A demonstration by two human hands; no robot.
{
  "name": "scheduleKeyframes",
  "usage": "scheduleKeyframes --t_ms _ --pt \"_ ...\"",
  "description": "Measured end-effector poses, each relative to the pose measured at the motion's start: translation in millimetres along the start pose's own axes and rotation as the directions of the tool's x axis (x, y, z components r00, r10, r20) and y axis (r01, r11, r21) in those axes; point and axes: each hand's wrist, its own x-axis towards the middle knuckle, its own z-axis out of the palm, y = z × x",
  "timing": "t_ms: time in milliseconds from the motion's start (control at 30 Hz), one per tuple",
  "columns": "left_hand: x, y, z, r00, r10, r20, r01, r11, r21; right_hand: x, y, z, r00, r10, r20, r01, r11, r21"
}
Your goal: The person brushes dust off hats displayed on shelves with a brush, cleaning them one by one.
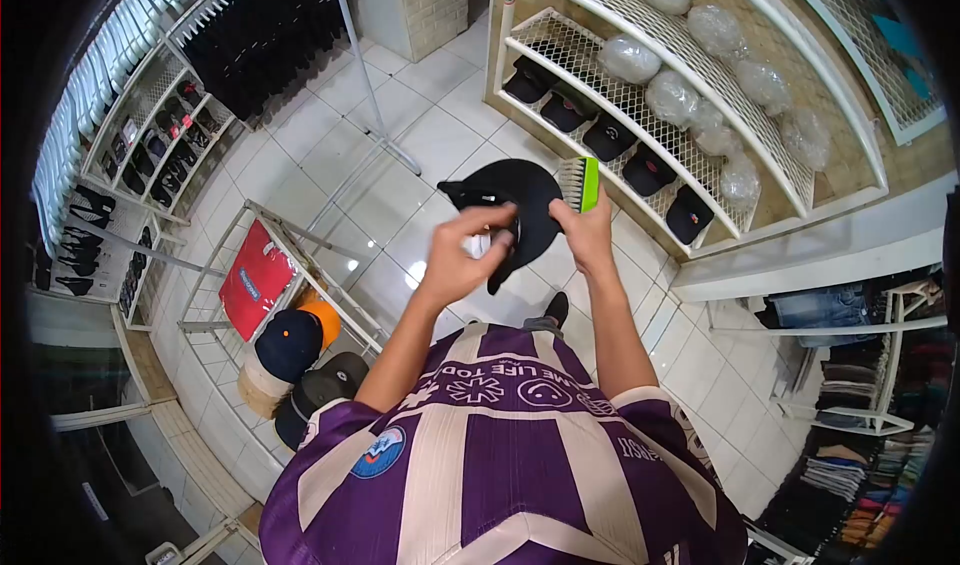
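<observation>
A black cap (pixel 538 205) is held up in front of my body, above the tiled floor. My right hand (pixel 587 230) grips a green brush (pixel 583 185) with its bristles turned toward the cap, and the thumb lies at the cap's edge. At the cap's left part is my left hand (pixel 468 255), slightly blurred, with thumb and forefinger bent toward each other over something white. What its fingertips hold is hard to make out.
Black caps (pixel 609 137) and plastic-wrapped bundles (pixel 672 97) fill a white shelf (pixel 625 72) ahead. At the left, a metal rack (pixel 250 205) bears a red package (pixel 256 283) and several caps (pixel 289 345). Folded clothes (pixel 835 470) are at the right.
</observation>
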Motion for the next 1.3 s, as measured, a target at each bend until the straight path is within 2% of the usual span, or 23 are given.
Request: scheduleKeyframes --t_ms 33,100,133,200,233,300,333,400,467,500,600,667,767,833,900,967,1033,1067,1100,1167,1200,1233,1300 --pt "6.2 11.4 -10.3 0.971 0.163 -0.174 -0.139 0.980 0.142 3.5 -4.0 -5.9 1.000 -0.004 -0.003 0.004 1.000 0.000" --pt "15.1 40.1 -28.9 0.916 0.312 -0.252 -0.132 0.828 0.545 5.5 -11.8 -17.7 0.983 0.032 0.181 -0.041 0.998 0.045" --pt "13.9 28.5 -35.3 0.918 0.306 -0.252 -0.127 0.829 0.545 6.2 -18.2 -19.4 0.971 0.064 0.228 -0.077 0.996 0.048" --pt "11.0 7.5 -45.7 0.997 0.077 0.021 -0.080 0.943 0.323 9.1 -22.2 -18.7 0.946 0.095 0.309 -0.133 0.986 0.104" --pt "10.7 8.1 -48.4 0.996 0.081 0.020 -0.083 0.941 0.327 11.5 -24.1 -17.2 0.918 0.110 0.381 -0.181 0.971 0.157" --pt "6.8 15.0 -50.2 0.968 -0.220 0.121 0.164 0.919 0.359 14.8 -22.1 -17.1 0.912 0.126 0.390 -0.205 0.964 0.169" --pt "2.4 4.8 -44.6 0.988 -0.131 0.081 0.099 0.942 0.320 19.4 -16.5 -18.9 0.920 0.126 0.370 -0.176 0.979 0.106" --pt "-3.9 5.7 -36.4 0.987 -0.156 0.034 0.137 0.935 0.326 19.3 -19.4 -16.8 0.926 0.125 0.357 -0.149 0.988 0.042" --pt "-7.2 4.7 -29.7 0.986 -0.164 -0.042 0.167 0.913 0.371 11.0 -41.6 -10.0 1.000 -0.003 -0.023 -0.005 0.941 -0.338" --pt "-8.0 3.5 -25.7 0.985 -0.167 -0.049 0.173 0.912 0.372 9.3 -41.5 -10.4 1.000 -0.001 -0.015 -0.005 0.941 -0.338" --pt "-12.3 0.5 -10.0 0.965 -0.204 -0.164 0.254 0.882 0.398 -3.9 -38.5 -6.3 0.928 -0.372 0.026 0.351 0.849 -0.394" --pt "-11.8 2.2 -0.6 0.964 -0.207 -0.167 0.258 0.877 0.406 -32.3 -59.0 20.6 0.949 -0.302 0.091 0.294 0.742 -0.603" --pt "-11.0 4.8 11.9 0.969 -0.201 -0.146 0.245 0.863 0.442 -32.2 -17.3 40.7 0.922 -0.321 0.216 0.387 0.790 -0.476" --pt "-10.1 7.2 15.2 0.965 -0.189 -0.180 0.224 0.953 0.201 -21.4 -17.9 37.8 0.868 -0.481 0.124 0.441 0.631 -0.638" --pt "-14.2 21.8 15.2 0.948 -0.285 -0.144 0.316 0.902 0.294 -7.7 -19.5 30.8 0.883 -0.468 0.025 0.312 0.547 -0.777" --pt "-17.4 7.2 20.5 0.959 -0.218 -0.178 0.265 0.914 0.307 -12.4 -12.7 35.4 0.899 -0.436 0.052 0.318 0.566 -0.761" --pt "-14.1 -4.2 19.0 0.979 -0.153 -0.133 0.194 0.896 0.399 -33.2 -18.5 47.9 0.978 -0.168 0.127 0.208 0.859 -0.468" --pt "-12.9 -10.0 14.5 0.971 -0.206 -0.120 0.237 0.891 0.386 -41.2 -13.8 51.2 0.930 -0.319 0.180 0.366 0.814 -0.450" --pt "-11.3 -5.9 13.5 0.969 -0.211 -0.127 0.244 0.891 0.383 -45.5 -30.1 50.5 0.924 -0.288 0.251 0.374 0.816 -0.441" --pt "-13.0 12.0 6.4 0.970 -0.178 -0.166 0.224 0.918 0.327 -29.3 -20.3 42.6 0.804 -0.531 0.267 0.571 0.565 -0.596" --pt "-14.8 17.6 6.2 0.967 -0.191 -0.170 0.235 0.924 0.300 -24.4 -23.0 40.6 0.883 -0.430 0.188 0.413 0.521 -0.747" --pt "-18.5 10.2 11.4 0.974 -0.149 -0.173 0.193 0.942 0.275 -13.1 -17.1 35.8 0.883 -0.441 0.162 0.374 0.452 -0.810" --pt "-19.8 14.4 19.0 0.970 -0.196 -0.144 0.232 0.924 0.304 -17.9 -15.7 44.2 0.932 -0.349 0.095 0.292 0.570 -0.768"
